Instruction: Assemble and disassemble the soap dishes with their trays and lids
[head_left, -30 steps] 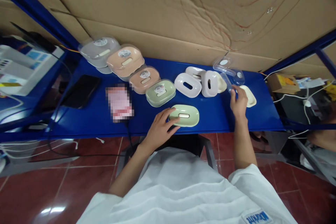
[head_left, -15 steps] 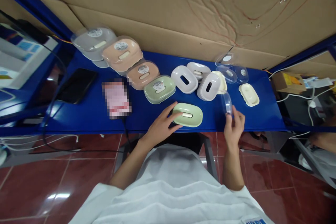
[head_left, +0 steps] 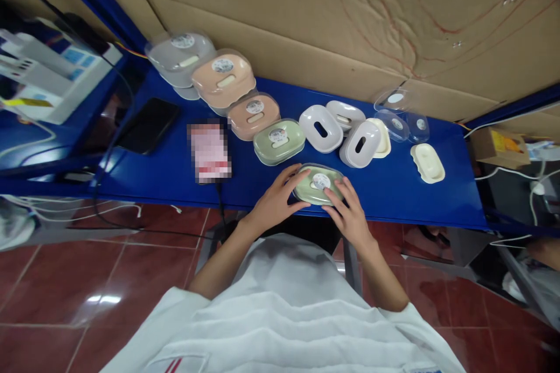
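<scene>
A green oval soap dish (head_left: pixel 311 193) lies at the table's front edge, with a clear lid (head_left: pixel 322 181) bearing a round white sticker over it. My left hand (head_left: pixel 275 203) grips the left end, thumb in front and fingers behind. From the right, my right hand (head_left: pixel 350 214) holds the lid, its fingertips on the lid's top and right side. I cannot tell whether the lid is fully seated. Just behind stands another green soap dish (head_left: pixel 280 151) with its lid on. White soap dish parts with oval slots (head_left: pixel 329 139) are grouped behind my right hand.
Lidded orange soap dishes (head_left: pixel 238 83) and grey ones (head_left: pixel 168 63) are stacked at the back left. Several loose clear lids (head_left: pixel 392 128) and a cream tray (head_left: pixel 427 163) lie to the right. A black phone (head_left: pixel 149 125) and a pixelated pink item (head_left: pixel 209 151) are on the left.
My right hand has brought the clear lid from the right onto the green soap dish. My left hand stays at the dish's left end. The view has shifted slightly.
</scene>
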Action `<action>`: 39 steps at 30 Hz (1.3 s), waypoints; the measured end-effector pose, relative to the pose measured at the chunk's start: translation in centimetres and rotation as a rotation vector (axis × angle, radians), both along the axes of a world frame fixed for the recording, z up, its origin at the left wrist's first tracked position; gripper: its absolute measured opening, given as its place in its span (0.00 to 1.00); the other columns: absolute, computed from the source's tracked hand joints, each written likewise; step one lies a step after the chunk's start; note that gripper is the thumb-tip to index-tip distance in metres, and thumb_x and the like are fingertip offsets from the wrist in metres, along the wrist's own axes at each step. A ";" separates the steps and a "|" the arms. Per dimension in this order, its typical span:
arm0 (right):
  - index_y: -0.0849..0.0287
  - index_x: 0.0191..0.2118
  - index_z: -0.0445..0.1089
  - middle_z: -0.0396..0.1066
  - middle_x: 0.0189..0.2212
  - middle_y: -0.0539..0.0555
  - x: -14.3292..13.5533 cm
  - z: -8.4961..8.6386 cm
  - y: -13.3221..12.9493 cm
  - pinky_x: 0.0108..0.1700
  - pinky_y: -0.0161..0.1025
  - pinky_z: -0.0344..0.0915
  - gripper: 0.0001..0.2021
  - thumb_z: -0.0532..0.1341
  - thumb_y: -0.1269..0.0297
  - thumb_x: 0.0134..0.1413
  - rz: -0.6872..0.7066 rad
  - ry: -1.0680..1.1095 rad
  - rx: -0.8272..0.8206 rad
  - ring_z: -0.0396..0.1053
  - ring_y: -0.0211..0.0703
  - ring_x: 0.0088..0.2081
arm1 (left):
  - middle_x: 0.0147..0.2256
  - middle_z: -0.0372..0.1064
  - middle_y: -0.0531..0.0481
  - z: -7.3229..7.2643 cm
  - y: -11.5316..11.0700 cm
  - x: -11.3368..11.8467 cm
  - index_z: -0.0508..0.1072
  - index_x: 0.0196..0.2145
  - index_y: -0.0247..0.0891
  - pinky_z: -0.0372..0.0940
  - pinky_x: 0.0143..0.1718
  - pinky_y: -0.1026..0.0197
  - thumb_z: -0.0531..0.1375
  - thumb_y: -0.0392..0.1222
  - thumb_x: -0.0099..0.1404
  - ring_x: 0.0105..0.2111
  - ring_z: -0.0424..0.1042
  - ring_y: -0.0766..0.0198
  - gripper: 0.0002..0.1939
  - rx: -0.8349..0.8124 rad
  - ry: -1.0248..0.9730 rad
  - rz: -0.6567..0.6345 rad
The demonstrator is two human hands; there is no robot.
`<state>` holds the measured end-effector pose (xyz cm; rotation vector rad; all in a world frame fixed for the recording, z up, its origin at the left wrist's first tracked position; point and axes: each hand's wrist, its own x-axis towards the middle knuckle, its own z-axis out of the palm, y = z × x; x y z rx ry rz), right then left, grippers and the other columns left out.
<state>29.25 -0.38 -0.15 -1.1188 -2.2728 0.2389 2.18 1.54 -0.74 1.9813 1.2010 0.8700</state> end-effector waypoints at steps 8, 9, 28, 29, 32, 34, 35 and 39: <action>0.39 0.76 0.57 0.64 0.70 0.55 1.7 -0.1 0.7 0.71 0.62 0.67 0.37 0.68 0.67 0.67 0.022 0.004 0.040 0.59 0.61 0.74 | 0.71 0.58 0.43 0.4 0.2 0.0 0.62 0.72 0.53 0.61 0.72 0.44 0.68 0.45 0.71 0.70 0.63 0.48 0.36 -0.005 -0.018 -0.040; 0.38 0.76 0.57 0.65 0.70 0.56 1.6 -0.2 0.8 0.71 0.63 0.66 0.38 0.68 0.66 0.66 0.020 -0.008 0.037 0.59 0.61 0.74 | 0.71 0.58 0.43 0.4 0.2 -0.1 0.62 0.72 0.53 0.61 0.72 0.44 0.68 0.45 0.71 0.71 0.62 0.48 0.36 0.003 -0.020 -0.043; 0.57 0.73 0.65 0.60 0.72 0.65 -7.3 10.5 23.7 0.69 0.61 0.64 0.32 0.62 0.48 0.70 -0.186 -0.270 0.035 0.64 0.65 0.69 | 0.59 0.70 0.42 0.5 -0.5 -0.3 0.71 0.62 0.45 0.74 0.59 0.51 0.60 0.39 0.77 0.58 0.74 0.57 0.17 0.212 -0.256 0.167; 0.56 0.72 0.65 0.59 0.73 0.65 -8.8 10.3 25.1 0.67 0.63 0.66 0.31 0.62 0.50 0.69 -0.194 -0.312 -0.021 0.67 0.67 0.67 | 0.57 0.72 0.43 0.5 -0.5 -0.4 0.72 0.60 0.44 0.73 0.60 0.51 0.60 0.39 0.77 0.58 0.75 0.57 0.16 0.204 -0.242 0.161; 0.52 0.74 0.63 0.55 0.75 0.62 -12.1 9.4 26.6 0.63 0.65 0.68 0.30 0.61 0.55 0.70 -0.209 -0.411 -0.120 0.68 0.69 0.65 | 0.51 0.76 0.46 0.4 -0.4 -0.4 0.76 0.54 0.44 0.72 0.59 0.53 0.60 0.39 0.77 0.54 0.77 0.59 0.10 0.189 -0.224 0.138; 0.53 0.76 0.59 0.53 0.76 0.62 -12.6 9.0 26.0 0.67 0.65 0.64 0.30 0.56 0.56 0.73 -0.200 -0.444 -0.115 0.62 0.68 0.70 | 0.50 0.76 0.47 0.3 -0.4 -0.5 0.77 0.51 0.44 0.73 0.58 0.54 0.59 0.39 0.77 0.52 0.78 0.60 0.09 0.182 -0.213 0.124; 0.55 0.77 0.56 0.52 0.77 0.63 -12.3 9.0 25.5 0.69 0.64 0.62 0.30 0.54 0.55 0.75 -0.193 -0.449 -0.101 0.57 0.67 0.73 | 0.50 0.76 0.47 0.3 -0.4 -0.5 0.77 0.51 0.44 0.73 0.57 0.54 0.59 0.40 0.77 0.52 0.78 0.60 0.08 0.177 -0.207 0.117; 0.62 0.76 0.55 0.57 0.74 0.68 -9.3 9.1 22.0 0.71 0.66 0.56 0.34 0.54 0.49 0.74 -0.189 -0.484 -0.072 0.56 0.66 0.74 | 0.55 0.75 0.45 0.4 -0.3 -0.5 0.77 0.53 0.44 0.71 0.62 0.51 0.59 0.41 0.78 0.57 0.76 0.57 0.10 0.145 -0.196 0.124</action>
